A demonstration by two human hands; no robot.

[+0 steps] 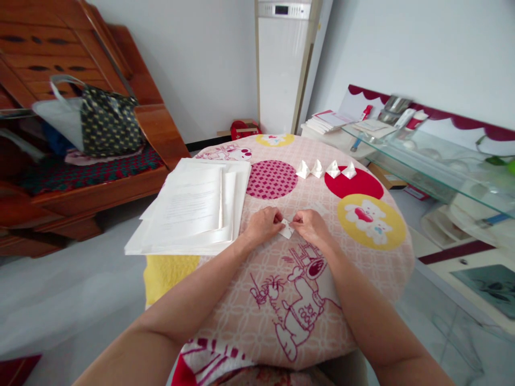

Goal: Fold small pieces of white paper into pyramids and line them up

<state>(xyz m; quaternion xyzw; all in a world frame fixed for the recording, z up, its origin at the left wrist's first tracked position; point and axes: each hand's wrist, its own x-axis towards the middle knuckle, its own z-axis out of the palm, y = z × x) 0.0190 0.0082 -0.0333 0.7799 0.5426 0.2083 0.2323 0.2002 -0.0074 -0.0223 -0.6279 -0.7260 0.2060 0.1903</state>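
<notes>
A small piece of folded white paper point(287, 229) lies between my two hands, just above or on the patterned tablecloth point(257, 289). My left hand point(265, 222) pinches its left edge, and my right hand point(309, 225) pinches the opposite edge. Fingertips cover parts of both edges. Beyond my hands, several small folded white paper shapes point(333, 169) stand in a row, some on the cloth and some over its red circle. To the left of my left hand lies a loose stack of white paper sheets point(189, 206), the top one printed with text.
A wooden bench point(96, 198) with a dotted bag point(108, 120) stands at left. Behind the round table is a tall white cabinet-like unit point(281, 69). A glass-topped stand point(454, 166) holding papers and small items runs along the right.
</notes>
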